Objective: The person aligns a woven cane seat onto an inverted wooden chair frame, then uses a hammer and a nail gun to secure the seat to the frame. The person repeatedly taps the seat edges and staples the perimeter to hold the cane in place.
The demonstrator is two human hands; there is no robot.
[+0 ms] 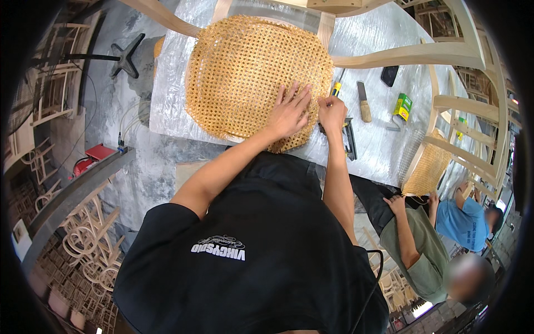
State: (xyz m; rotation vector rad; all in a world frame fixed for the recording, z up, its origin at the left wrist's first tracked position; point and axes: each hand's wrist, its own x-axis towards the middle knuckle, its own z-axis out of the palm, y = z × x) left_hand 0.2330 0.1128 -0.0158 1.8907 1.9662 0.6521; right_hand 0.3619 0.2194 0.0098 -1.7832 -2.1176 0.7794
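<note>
A woven cane seat (250, 72) with frayed edges lies on the wrapped table, attached to a pale wooden chair frame (411, 57) that rests on its side. Flat on the cane, near its right side, my left hand (288, 116) presses with fingers spread. My right hand (332, 116) is closed at the right edge of the cane around what looks like a yellow-and-black utility knife (336, 89); its blade is hidden. Just below that hand lies a black staple gun (350, 142), partly covered by my wrist.
Right of my hands lie a wooden-handled scraper (364, 106), a green-and-yellow box (402, 107), a staple strip (392, 128) and a dark phone (389, 75). Two people work at the right beside another cane-seated chair (431, 161). A metal stand base (127, 57) is on the floor at left.
</note>
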